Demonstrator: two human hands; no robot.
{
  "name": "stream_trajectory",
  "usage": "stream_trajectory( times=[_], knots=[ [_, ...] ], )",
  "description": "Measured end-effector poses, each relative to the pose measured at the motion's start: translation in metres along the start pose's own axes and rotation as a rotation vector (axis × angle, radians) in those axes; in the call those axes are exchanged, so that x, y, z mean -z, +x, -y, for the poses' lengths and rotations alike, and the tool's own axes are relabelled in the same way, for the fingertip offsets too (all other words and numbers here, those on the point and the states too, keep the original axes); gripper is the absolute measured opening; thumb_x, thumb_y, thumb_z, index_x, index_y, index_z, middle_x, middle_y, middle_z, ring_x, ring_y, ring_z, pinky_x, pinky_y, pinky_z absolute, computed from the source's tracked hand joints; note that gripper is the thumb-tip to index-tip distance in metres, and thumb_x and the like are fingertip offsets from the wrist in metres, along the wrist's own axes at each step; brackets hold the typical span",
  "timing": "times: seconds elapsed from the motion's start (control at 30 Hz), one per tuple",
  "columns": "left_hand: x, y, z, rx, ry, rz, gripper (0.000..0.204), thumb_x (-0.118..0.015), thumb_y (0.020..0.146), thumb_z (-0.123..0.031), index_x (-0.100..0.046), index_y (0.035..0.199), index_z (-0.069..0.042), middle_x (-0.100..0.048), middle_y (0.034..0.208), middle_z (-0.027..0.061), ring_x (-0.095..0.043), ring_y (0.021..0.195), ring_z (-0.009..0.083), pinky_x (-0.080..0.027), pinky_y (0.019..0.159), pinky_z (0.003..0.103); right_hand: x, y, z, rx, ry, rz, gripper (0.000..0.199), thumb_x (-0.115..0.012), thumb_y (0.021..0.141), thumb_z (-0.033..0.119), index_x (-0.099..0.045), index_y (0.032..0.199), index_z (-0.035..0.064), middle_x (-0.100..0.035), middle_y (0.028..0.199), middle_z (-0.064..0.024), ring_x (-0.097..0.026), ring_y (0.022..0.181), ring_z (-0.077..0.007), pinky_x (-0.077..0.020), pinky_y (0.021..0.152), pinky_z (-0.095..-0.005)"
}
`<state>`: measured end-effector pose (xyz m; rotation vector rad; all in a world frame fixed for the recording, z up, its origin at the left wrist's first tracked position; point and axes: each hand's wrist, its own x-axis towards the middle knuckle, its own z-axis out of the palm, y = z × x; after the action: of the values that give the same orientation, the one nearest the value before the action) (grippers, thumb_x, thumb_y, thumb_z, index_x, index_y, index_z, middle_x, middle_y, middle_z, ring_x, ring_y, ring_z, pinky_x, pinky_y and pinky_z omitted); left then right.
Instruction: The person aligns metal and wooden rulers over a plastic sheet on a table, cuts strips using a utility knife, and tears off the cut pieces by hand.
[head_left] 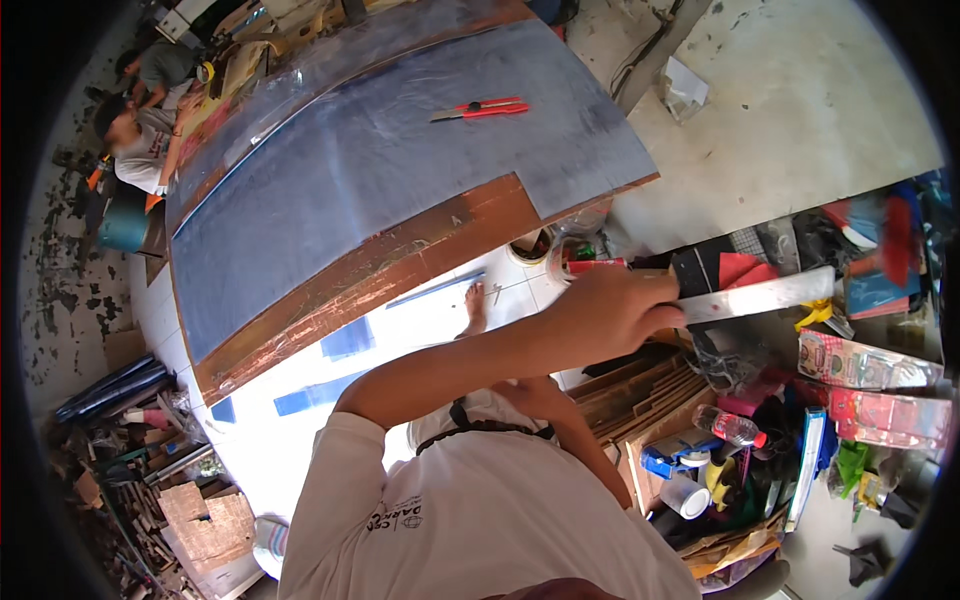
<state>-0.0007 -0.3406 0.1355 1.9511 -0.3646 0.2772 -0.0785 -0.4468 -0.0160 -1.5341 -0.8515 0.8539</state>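
Note:
My left arm reaches across my body to the right, and my left hand (pixel 620 310) is closed on one end of a flat silver-white strip (pixel 765 297) that looks like a metal ruler. The strip points right, raised in front of the cluttered shelf area. My right hand (pixel 533 396) is low at my waist, by the belt; its fingers are partly hidden. On the blue-grey sheet (pixel 380 150) covering the worktable lie red-handled cutter knives (pixel 480 109), apart from both hands. Bare brown board (pixel 430 235) shows along the table's near edge.
Right of me are a carton with a tape roll (pixel 685 496), a plastic bottle (pixel 729 426) and stacked cardboard (pixel 640 400). A pale board (pixel 800 110) stands far right. Two people (pixel 145 150) are at the table's far left. Wood scraps (pixel 205 525) pile at lower left.

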Motion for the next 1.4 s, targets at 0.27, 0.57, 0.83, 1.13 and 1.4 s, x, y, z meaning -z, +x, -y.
stream_trajectory(
  times=[0.27, 0.57, 0.83, 1.13, 1.4],
  knots=[
    [-0.043, 0.052, -0.026, -0.124, -0.434, -0.120, 0.018, -0.064, 0.099, -0.015, -0.062, 0.090, 0.000, -0.067, 0.065, 0.0113, -0.070, 0.061, 0.0204, -0.051, 0.055, 0.033, 0.045, -0.047, -0.051, 0.037, -0.099, -0.616, 0.026, -0.058, 0.102, 0.003, -0.056, 0.128, -0.0001, -0.063, 0.102, -0.0047, -0.061, 0.090, -0.0111, -0.0478, 0.077, -0.0242],
    [0.004, 0.059, 0.027, 0.012, -0.361, -0.377, 0.024, -0.068, 0.100, -0.019, -0.065, 0.093, 0.004, -0.068, 0.077, 0.0039, -0.064, 0.069, 0.0062, -0.053, 0.060, 0.024, 0.062, -0.050, -0.041, 0.042, 0.160, -0.870, 0.017, -0.062, 0.101, 0.009, -0.055, 0.110, -0.0029, -0.063, 0.087, -0.0065, -0.063, 0.074, -0.0110, -0.0544, 0.069, -0.0282],
    [0.040, 0.043, 0.112, 0.281, -0.322, -0.315, 0.022, -0.070, 0.098, -0.019, -0.070, 0.100, 0.003, -0.072, 0.084, 0.0061, -0.065, 0.072, 0.0081, -0.054, 0.061, 0.023, 0.069, -0.040, -0.037, -0.231, 0.035, -0.820, 0.028, -0.073, 0.094, 0.018, -0.060, 0.107, -0.0030, -0.063, 0.078, -0.0031, -0.055, 0.059, -0.0069, -0.0497, 0.057, -0.0255],
    [0.075, 0.024, 0.171, 0.474, -0.326, -0.201, 0.026, -0.068, 0.098, -0.018, -0.069, 0.112, 0.004, -0.075, 0.093, 0.0138, -0.074, 0.087, 0.0172, -0.060, 0.073, 0.028, 0.081, -0.008, -0.041, -0.247, -0.094, -0.834, 0.038, -0.074, 0.090, 0.010, -0.062, 0.122, -0.0071, -0.067, 0.086, -0.0054, -0.055, 0.080, -0.0069, -0.0482, 0.074, -0.0232],
    [0.140, 0.007, 0.257, 0.354, 0.235, -0.473, 0.023, -0.070, 0.091, -0.010, -0.070, 0.112, -0.003, -0.072, 0.107, 0.0142, -0.074, 0.091, 0.0286, -0.059, 0.075, 0.036, 0.102, 0.015, -0.049, -0.484, -0.126, -0.842, 0.028, -0.077, 0.086, 0.008, -0.067, 0.109, -0.0052, -0.061, 0.078, -0.0021, -0.051, 0.073, -0.0074, -0.0453, 0.065, -0.0244]
  ],
)
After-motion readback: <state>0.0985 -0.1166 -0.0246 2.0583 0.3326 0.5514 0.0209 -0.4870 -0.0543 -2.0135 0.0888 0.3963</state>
